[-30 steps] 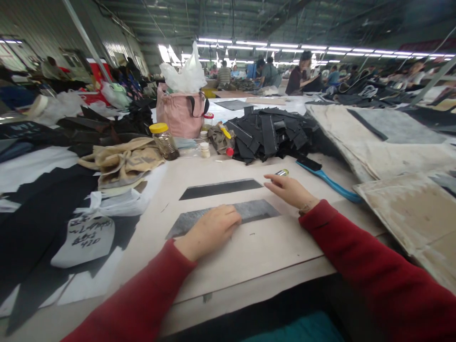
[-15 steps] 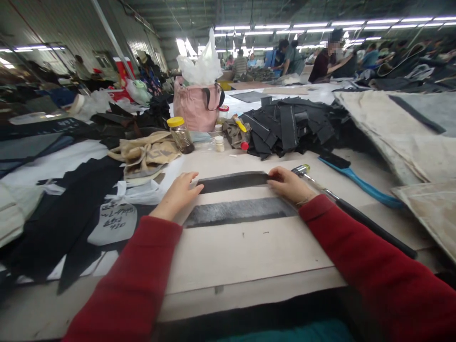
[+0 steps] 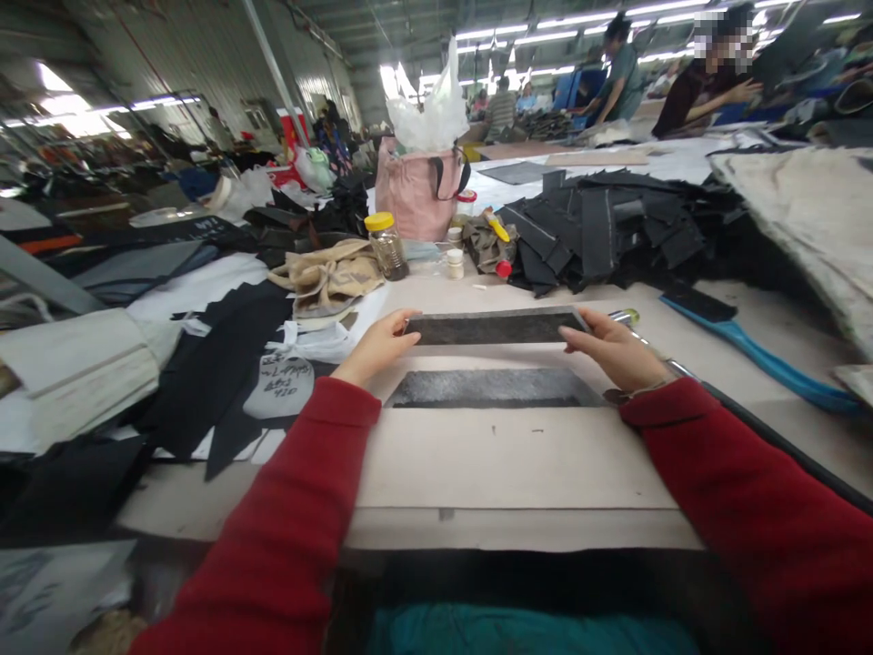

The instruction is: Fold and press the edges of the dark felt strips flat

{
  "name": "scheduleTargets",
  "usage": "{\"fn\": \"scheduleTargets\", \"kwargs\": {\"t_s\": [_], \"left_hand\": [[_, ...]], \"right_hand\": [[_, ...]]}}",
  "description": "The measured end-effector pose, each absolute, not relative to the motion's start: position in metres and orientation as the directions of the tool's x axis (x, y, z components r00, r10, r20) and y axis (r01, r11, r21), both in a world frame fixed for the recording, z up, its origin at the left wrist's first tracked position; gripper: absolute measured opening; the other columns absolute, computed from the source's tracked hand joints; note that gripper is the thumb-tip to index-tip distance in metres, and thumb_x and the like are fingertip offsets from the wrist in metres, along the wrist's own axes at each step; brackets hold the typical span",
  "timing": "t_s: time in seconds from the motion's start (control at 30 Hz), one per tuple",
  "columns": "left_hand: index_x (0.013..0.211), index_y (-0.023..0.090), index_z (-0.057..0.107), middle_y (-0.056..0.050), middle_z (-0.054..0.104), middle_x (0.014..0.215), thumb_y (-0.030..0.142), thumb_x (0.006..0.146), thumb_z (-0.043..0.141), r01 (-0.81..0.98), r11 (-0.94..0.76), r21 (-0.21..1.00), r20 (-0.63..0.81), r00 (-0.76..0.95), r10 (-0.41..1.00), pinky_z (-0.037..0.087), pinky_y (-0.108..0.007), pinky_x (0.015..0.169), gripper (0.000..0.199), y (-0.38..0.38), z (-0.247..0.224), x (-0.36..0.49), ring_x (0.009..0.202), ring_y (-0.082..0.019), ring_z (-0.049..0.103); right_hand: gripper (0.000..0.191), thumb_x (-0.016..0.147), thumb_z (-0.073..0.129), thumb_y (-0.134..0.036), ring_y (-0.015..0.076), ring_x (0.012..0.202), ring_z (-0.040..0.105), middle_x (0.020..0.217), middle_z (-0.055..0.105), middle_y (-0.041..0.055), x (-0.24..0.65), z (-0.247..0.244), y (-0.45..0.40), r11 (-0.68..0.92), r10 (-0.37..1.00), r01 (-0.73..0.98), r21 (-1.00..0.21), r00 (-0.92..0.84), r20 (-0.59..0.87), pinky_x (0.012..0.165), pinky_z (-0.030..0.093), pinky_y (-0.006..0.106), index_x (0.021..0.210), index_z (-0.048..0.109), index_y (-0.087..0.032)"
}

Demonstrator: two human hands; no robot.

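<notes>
A dark strip of fabric-like material with a paler upper edge stretches between my two hands. My left hand pinches its left end between thumb and fingers. At the other end, my right hand is closed on the strip, thumb towards me. The strip appears slightly raised over the pale board. Nearer to me on that board is a grey and black strip-shaped patch, and neither hand touches it.
A black-handled metal tool and a blue-handled brush lie right of my right hand. Behind are a yellow-lidded jar, a pink bag and a heap of black pieces. Black cut pieces lie left; co-workers stand beyond.
My left hand has closed on the left end of the strip, which now looks lifted and level between both hands. The view has turned left, so everything sits further right.
</notes>
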State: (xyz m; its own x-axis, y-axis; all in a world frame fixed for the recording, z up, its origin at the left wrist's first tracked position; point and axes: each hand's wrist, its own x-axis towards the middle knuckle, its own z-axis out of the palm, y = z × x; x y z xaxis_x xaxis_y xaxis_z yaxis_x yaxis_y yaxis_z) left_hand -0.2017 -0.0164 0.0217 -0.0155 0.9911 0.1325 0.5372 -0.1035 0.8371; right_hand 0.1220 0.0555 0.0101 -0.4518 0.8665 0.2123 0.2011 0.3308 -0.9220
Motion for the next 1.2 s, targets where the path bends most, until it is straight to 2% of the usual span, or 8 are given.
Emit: {"fn": "scheduleTargets", "kwargs": {"t_s": [0.1,0.27,0.37,0.5,0.7,0.93,1.1,1.2], "left_hand": [[0.117,0.008,0.048,-0.009,0.059,0.098,0.026,0.071,0.054,0.528,-0.099,0.843,0.135,-0.029,0.990,0.041,-0.031,0.082,0.050,-0.025,0.025,-0.203,0.087,-0.016,0.055],[0.122,0.014,0.047,-0.004,0.058,0.090,0.029,0.074,0.053,0.481,-0.054,0.875,0.079,-0.033,0.996,0.042,-0.026,0.073,0.050,-0.056,0.031,-0.208,0.080,-0.013,0.054],[0.121,0.016,0.047,-0.001,0.056,0.080,0.030,0.075,0.052,0.466,-0.003,0.885,-0.003,0.013,1.000,0.041,-0.024,0.067,0.049,-0.076,0.030,-0.210,0.073,-0.012,0.053],[0.116,0.015,0.050,0.001,0.054,0.076,0.029,0.072,0.055,0.533,0.048,0.845,-0.087,0.047,0.995,0.040,-0.024,0.061,0.046,-0.087,0.027,-0.213,0.066,-0.011,0.051],[0.114,0.015,0.050,0.003,0.053,0.069,0.028,0.072,0.055,0.586,0.045,0.809,-0.124,0.096,0.988,0.038,-0.023,0.058,0.045,-0.087,0.025,-0.214,0.060,-0.010,0.048],[0.114,0.016,0.050,0.003,0.054,0.069,0.029,0.071,0.056,0.661,0.016,0.750,-0.113,0.104,0.988,0.039,-0.023,0.062,0.045,-0.086,0.021,-0.212,0.064,-0.011,0.050],[0.114,0.015,0.051,0.002,0.055,0.073,0.031,0.071,0.055,0.715,0.013,0.699,-0.109,0.088,0.990,0.039,-0.023,0.064,0.047,-0.085,0.021,-0.210,0.067,-0.012,0.051],[0.114,0.015,0.051,0.002,0.055,0.073,0.032,0.070,0.055,0.743,0.035,0.668,-0.123,0.065,0.990,0.039,-0.023,0.064,0.047,-0.085,0.022,-0.207,0.067,-0.012,0.051]], "right_hand": [[0.030,0.073,0.056,-0.048,0.0127,0.064,0.047,0.069,0.052,-0.0008,0.130,0.010,0.054,0.279,0.904,0.246,-0.928,-0.394,0.167,0.064,0.042,0.028,0.083,0.058,-0.019],[0.032,0.074,0.053,-0.051,0.0134,0.064,0.043,0.063,0.047,-0.0002,0.142,0.018,0.035,0.257,0.910,0.392,-0.883,-0.407,0.084,0.063,0.036,0.027,0.068,0.051,-0.019],[0.035,0.074,0.050,-0.054,0.0147,0.066,0.044,0.066,0.048,0.0003,0.147,0.021,0.021,0.277,0.900,0.485,-0.830,-0.434,0.046,0.063,0.036,0.027,0.068,0.052,-0.020],[0.037,0.074,0.047,-0.057,0.0151,0.063,0.044,0.063,0.046,-0.0007,0.149,0.019,0.011,0.314,0.906,0.625,-0.714,-0.423,0.028,0.059,0.035,0.028,0.067,0.051,-0.021],[0.036,0.071,0.045,-0.056,0.0168,0.062,0.046,0.066,0.050,0.0004,0.143,0.019,0.006,0.354,0.909,0.715,-0.602,-0.415,0.041,0.057,0.034,0.029,0.071,0.053,-0.022],[0.033,0.066,0.046,-0.052,0.0166,0.060,0.048,0.065,0.053,0.0023,0.137,0.023,0.002,0.348,0.912,0.734,-0.583,-0.410,0.029,0.056,0.036,0.029,0.069,0.053,-0.020],[0.032,0.071,0.046,-0.050,0.0157,0.059,0.049,0.065,0.053,0.0016,0.139,0.020,0.003,0.349,0.903,0.756,-0.554,-0.429,-0.016,0.056,0.037,0.028,0.073,0.055,-0.019],[0.029,0.073,0.047,-0.047,0.0149,0.059,0.049,0.066,0.054,0.0009,0.141,0.015,0.005,0.391,0.892,0.758,-0.522,-0.452,0.012,0.057,0.037,0.027,0.074,0.056,-0.019]]}}
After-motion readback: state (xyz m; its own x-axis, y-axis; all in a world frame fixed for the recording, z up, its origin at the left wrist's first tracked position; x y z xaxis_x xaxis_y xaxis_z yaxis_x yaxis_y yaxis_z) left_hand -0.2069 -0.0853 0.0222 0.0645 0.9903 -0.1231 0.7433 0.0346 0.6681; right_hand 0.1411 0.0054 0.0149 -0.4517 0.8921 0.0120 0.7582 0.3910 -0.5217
